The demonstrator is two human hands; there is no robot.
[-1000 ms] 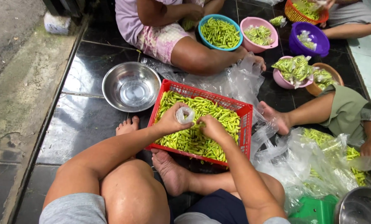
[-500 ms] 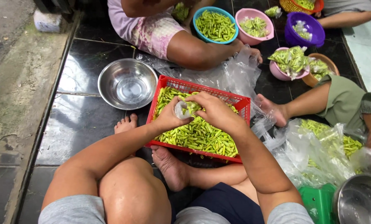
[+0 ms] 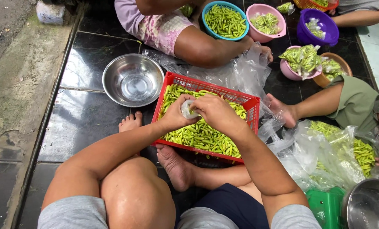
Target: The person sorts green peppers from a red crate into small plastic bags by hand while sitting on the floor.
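Both hands work a small clear plastic bag (image 3: 188, 110) over a red crate of green chilies (image 3: 206, 89).
Left hand (image 3: 174, 115) pinches the bag's edge with curled fingers; right hand (image 3: 215, 111) closes over its other side. An empty steel bowl (image 3: 133, 79) sits just left of the crate, crumpled clear plastic sheeting (image 3: 244, 72) beyond.

No labels, signs or screens here, the only packaging is plastic bags: a small clear plastic bag (image 3: 188, 110) sits near the middle of the frame, pinched between the left hand (image 3: 174, 115) and right hand (image 3: 216, 111) over the red crate. A crumpled sheet of clear plastic (image 3: 236, 72) lies just above the crate's far edge in the upper middle. A pile of clear bags (image 3: 329, 152) with green chillies inside fills the right side, down toward the lower right.
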